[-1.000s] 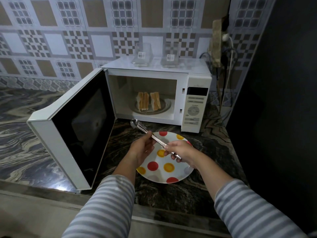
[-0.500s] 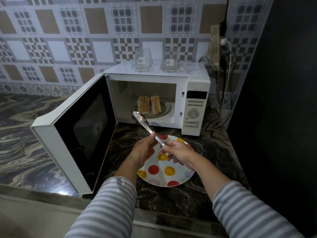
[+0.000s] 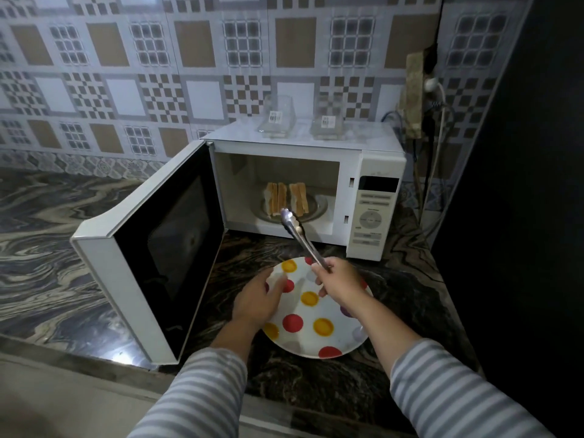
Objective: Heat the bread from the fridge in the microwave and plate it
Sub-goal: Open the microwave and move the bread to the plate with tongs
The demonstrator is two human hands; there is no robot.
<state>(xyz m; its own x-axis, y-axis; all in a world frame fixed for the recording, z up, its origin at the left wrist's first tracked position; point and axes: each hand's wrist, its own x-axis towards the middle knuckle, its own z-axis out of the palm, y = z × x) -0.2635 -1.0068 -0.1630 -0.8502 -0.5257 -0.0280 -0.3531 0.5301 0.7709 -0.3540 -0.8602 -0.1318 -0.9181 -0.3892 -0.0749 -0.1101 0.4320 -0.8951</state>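
Bread (image 3: pixel 286 200) sits upright on the microwave (image 3: pixel 373 184) turntable, straight ahead of the tongs (image 3: pixel 300 237), whose tips nearly touch it. Right hand (image 3: pixel 339 281) is closed on the tongs' handle end; left hand (image 3: pixel 257 300) has let go since earlier and hovers spread, holding nothing, over the plate (image 3: pixel 335 343) (on the worktop).

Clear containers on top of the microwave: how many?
2. One clear container stands left of centre on the microwave top; the other sits to its right. None seems hidden.
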